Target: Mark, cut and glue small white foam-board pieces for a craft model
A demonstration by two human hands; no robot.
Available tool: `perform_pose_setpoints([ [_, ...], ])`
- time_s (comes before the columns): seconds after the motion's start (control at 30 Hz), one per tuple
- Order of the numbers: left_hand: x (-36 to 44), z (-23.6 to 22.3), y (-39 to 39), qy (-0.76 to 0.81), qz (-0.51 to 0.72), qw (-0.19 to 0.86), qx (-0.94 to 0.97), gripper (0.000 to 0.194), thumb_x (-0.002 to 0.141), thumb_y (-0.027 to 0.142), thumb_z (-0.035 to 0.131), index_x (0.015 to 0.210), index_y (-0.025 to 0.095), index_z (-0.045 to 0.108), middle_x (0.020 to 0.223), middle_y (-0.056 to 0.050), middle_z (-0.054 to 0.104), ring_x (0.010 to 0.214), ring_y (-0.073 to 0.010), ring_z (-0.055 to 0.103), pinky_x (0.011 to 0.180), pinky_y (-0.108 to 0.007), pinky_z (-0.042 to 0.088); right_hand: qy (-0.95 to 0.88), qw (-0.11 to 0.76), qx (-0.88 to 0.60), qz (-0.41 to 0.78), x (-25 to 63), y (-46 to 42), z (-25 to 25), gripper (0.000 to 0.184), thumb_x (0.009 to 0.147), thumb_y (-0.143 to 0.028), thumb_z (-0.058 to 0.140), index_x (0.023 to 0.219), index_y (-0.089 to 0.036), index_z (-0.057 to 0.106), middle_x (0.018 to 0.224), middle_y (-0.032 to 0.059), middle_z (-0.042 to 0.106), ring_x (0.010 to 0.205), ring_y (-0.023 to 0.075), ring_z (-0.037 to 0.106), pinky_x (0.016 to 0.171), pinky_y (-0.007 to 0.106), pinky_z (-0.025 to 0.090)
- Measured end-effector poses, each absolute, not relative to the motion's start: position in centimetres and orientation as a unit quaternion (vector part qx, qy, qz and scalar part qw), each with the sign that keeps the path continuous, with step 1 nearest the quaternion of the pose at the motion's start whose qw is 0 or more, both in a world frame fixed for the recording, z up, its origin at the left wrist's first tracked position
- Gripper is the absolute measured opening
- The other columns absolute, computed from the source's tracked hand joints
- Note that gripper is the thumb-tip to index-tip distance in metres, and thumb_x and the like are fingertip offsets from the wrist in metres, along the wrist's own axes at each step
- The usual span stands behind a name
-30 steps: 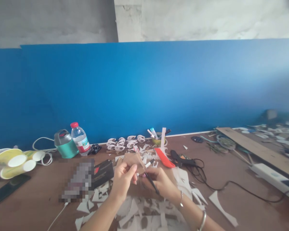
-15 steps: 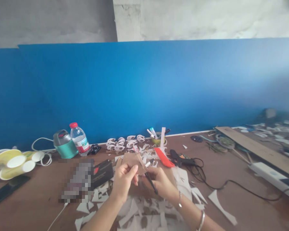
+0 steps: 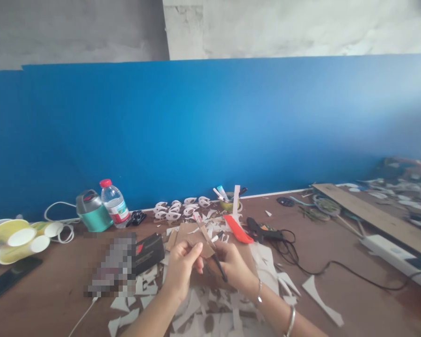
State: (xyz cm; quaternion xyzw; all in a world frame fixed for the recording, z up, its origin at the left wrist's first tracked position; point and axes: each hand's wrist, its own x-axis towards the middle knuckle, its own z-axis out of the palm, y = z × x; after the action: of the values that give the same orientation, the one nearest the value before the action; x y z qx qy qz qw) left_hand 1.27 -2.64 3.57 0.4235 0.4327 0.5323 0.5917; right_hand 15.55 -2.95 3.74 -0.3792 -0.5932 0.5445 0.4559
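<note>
My left hand is closed, pinching a small piece of brown cardboard between thumb and fingers. My right hand is wrapped round black-handled scissors, whose blades lie along the cardboard's right edge. The fingers partly hide the scissors' handles. Beneath both hands a larger brown cardboard sheet lies on the table, with many white paper scraps around it.
Curved white cut-outs stand by the blue partition. A bottle, a teal-and-grey device and paper cups are at left. To the right are an orange-red piece, a glue gun and a power strip.
The cardboard has turned in my left hand and shows more of its face beside the scissors. Both hands stay close together. At far right, a blurred shape has appeared near the partition.
</note>
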Motion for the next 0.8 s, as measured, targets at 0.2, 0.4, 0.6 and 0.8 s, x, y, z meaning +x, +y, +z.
perform_pose_setpoints([
  [0.2, 1.8, 4.1, -3.0, 0.429, 0.527, 0.61, 0.408, 0.034, 0.064, 0.043, 0.077, 0.061, 0.015, 0.059, 0.041, 0.002, 0.054, 0.038, -0.0085, 0.047, 0.041, -0.019, 0.037, -0.574, 0.472, -0.343, 0.575, 15.6, -3.0, 3.7, 0.02, 0.066, -0.019, 0.067, 0.086, -0.016, 0.063, 0.06, -0.003, 0.06, 0.058, 0.014, 0.058, 0.056, 0.025, 0.045],
  [0.4, 2.3, 4.3, -3.5, 0.448, 0.508, 0.624, 0.389, 0.04, 0.056, 0.047, 0.078, 0.053, 0.016, 0.055, 0.045, 0.002, 0.054, 0.033, -0.0061, 0.042, 0.032, -0.018, 0.03, -0.569, 0.48, -0.297, 0.598, 15.8, -2.8, 3.4, 0.025, 0.063, -0.017, 0.066, 0.087, -0.016, 0.059, 0.072, 0.0003, 0.065, 0.069, 0.0172, 0.063, 0.059, 0.026, 0.048],
  [0.6, 2.3, 3.9, -3.3, 0.432, 0.514, 0.648, 0.36, 0.042, 0.053, 0.048, 0.081, 0.051, 0.015, 0.055, 0.044, 0.003, 0.052, 0.033, -0.0039, 0.039, 0.032, -0.016, 0.028, -0.565, 0.469, -0.353, 0.58, 16.0, -2.6, 2.7, 0.035, 0.064, -0.019, 0.069, 0.097, -0.017, 0.059, 0.073, -0.0006, 0.066, 0.067, 0.0165, 0.062, 0.058, 0.024, 0.047],
  [0.8, 2.4, 3.7, -3.4, 0.415, 0.518, 0.661, 0.351, 0.041, 0.055, 0.047, 0.082, 0.053, 0.014, 0.057, 0.044, 0.003, 0.053, 0.034, -0.0036, 0.04, 0.034, -0.016, 0.031, -0.574, 0.471, -0.346, 0.574, 16.3, -2.6, 2.6, 0.034, 0.062, -0.012, 0.063, 0.095, -0.017, 0.06, 0.078, 0.0, 0.066, 0.075, 0.0179, 0.062, 0.062, 0.025, 0.047],
])
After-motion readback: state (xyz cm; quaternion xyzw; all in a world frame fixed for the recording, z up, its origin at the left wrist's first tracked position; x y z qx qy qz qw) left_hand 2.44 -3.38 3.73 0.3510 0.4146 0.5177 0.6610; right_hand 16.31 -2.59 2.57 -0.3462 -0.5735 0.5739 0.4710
